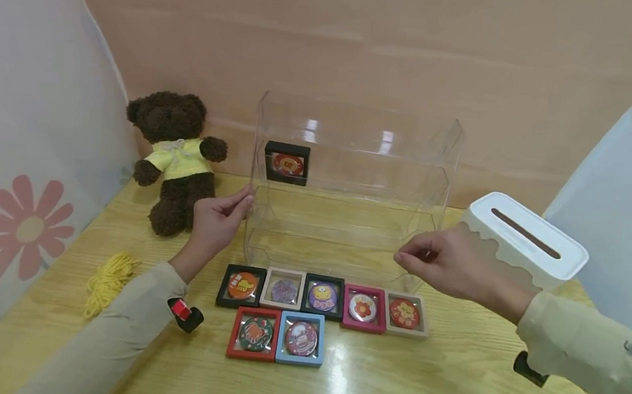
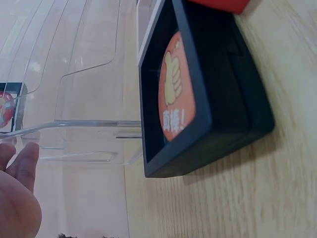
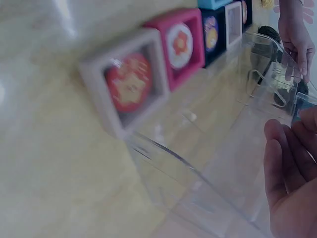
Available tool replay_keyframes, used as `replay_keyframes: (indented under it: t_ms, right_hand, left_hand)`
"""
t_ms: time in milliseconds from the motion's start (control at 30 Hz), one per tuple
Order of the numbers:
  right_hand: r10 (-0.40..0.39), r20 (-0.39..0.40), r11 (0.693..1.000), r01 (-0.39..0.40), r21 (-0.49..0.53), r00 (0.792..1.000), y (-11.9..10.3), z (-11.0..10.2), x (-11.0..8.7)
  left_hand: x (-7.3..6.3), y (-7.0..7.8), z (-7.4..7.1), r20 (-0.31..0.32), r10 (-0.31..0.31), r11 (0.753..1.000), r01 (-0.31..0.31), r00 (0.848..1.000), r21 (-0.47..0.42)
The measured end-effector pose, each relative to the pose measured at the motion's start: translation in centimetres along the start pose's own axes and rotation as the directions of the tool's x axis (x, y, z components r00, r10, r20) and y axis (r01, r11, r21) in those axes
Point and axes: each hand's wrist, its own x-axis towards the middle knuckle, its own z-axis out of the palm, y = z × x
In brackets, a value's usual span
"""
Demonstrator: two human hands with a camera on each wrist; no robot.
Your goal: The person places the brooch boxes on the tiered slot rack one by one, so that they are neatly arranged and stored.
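A clear plastic tiered display stand (image 1: 347, 226) stands upright in the middle of the table. My left hand (image 1: 223, 216) pinches its left side edge between thumb and fingers. At the stand's lower right, my right hand (image 1: 448, 262) hovers with loosely bent fingers and nothing between them. Through the stand's upper left shows a black-framed red badge (image 1: 287, 164). Several framed round badges lie in two rows before the stand. The black-framed orange badge (image 2: 177, 89) is nearest my left hand, and the beige-framed red badge (image 3: 130, 82) lies by the stand's right corner.
A brown teddy bear (image 1: 175, 163) in a yellow shirt leans at the back left. Yellow yarn (image 1: 112, 281) lies near the left edge. A white tissue box (image 1: 528, 235) stands behind my right forearm. Printed cloth hangs on both sides.
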Motion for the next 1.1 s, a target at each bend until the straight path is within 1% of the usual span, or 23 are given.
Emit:
replay_keyframes:
  t_ms: [100, 167, 233, 300, 400, 467, 533, 633, 733, 900, 967, 1100]
  right_hand:
    - [0.005, -0.063, 0.998, -0.001, 0.061, 0.998, 1.1, 1.0, -2.3]
    - [0.036, -0.084, 0.997, -0.030, 0.069, 0.996, 2.0, 1.2, -3.8]
    - [0.072, -0.086, 0.996, -0.067, 0.066, 0.994, 3.0, 1.4, -5.0]
    - [0.115, -0.066, 0.992, -0.112, 0.053, 0.991, 4.1, 1.4, -6.0]
    - [0.193, -0.026, 0.981, -0.192, 0.028, 0.981, 5.5, 1.6, -7.3]
    - [0.241, 0.017, 0.969, -0.241, 0.055, 0.970, 6.3, 1.8, -8.0]
    - [0.265, 0.067, 0.957, -0.271, 0.103, 0.962, 6.9, 2.3, -8.6]
    - [0.267, 0.153, 0.933, -0.295, 0.207, 0.952, 7.6, 3.1, -9.2]
    - [0.261, 0.202, 0.916, -0.308, 0.258, 0.944, 8.1, 3.6, -9.4]
    - [0.278, 0.192, 0.919, -0.319, 0.233, 0.941, 8.5, 4.1, -9.3]
    - [0.263, 0.178, 0.927, -0.300, 0.225, 0.948, 8.6, 4.3, -9.3]
    - [0.210, 0.152, 0.940, -0.243, 0.240, 0.966, 8.8, 4.9, -9.2]
  left_hand:
    - [0.0, 0.1, -0.1, 0.003, -0.001, 1.000, 0.001, 1.000, 0.004]
    - [0.0, 0.1, 0.0, 0.004, 0.001, 1.000, -0.001, 1.000, 0.005]
    - [0.0, 0.1, 0.0, -0.002, -0.001, 1.000, 0.001, 1.000, 0.005]
    - [0.1, 0.0, 0.0, -0.010, -0.002, 1.000, 0.002, 1.000, 0.003]
    - [0.1, -0.1, 0.0, -0.018, -0.010, 1.000, 0.010, 1.000, 0.006]
    - [0.1, -0.1, 0.0, -0.019, -0.016, 1.000, 0.016, 1.000, 0.016]
    - [0.0, 0.0, 0.0, -0.019, -0.016, 1.000, 0.017, 1.000, 0.024]
    - [0.0, 0.2, 0.1, -0.017, -0.012, 1.000, 0.012, 1.000, 0.029]
    - [0.0, 0.2, 0.1, -0.011, -0.017, 1.000, 0.017, 1.000, 0.026]
    - [0.0, 0.1, 0.1, -0.002, -0.035, 0.999, 0.035, 0.999, 0.021]
    - [0.0, 0.1, 0.1, -0.002, -0.033, 0.999, 0.033, 0.999, 0.018]
    - [-0.1, 0.1, 0.0, -0.003, -0.029, 1.000, 0.029, 1.000, 0.010]
